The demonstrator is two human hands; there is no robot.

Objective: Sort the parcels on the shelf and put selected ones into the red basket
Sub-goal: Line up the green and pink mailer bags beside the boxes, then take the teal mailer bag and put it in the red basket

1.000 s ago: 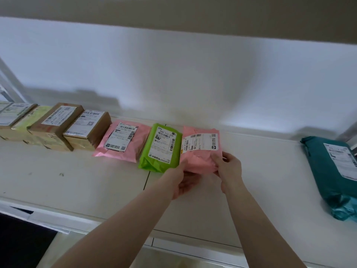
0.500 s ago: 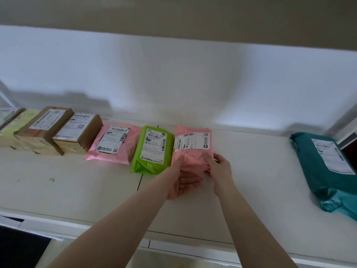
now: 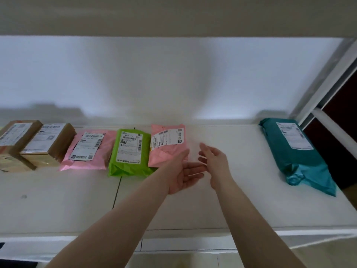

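Let go of pink parcel (image 3: 168,146) just beyond left hand (image 3: 184,174); right hand (image 3: 215,164) likewise open, empty; teal parcel (image 3: 295,151) probably next.

Head-worn view, forward and seemingly slightly down, close over shelf (image 3: 241,200).

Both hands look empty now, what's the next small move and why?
Probably swing the right hand toward the teal parcel. Both it and the left hand are open and empty beside the pink parcel, which ends the tidy row, while the teal one lies alone at the shelf's right end.
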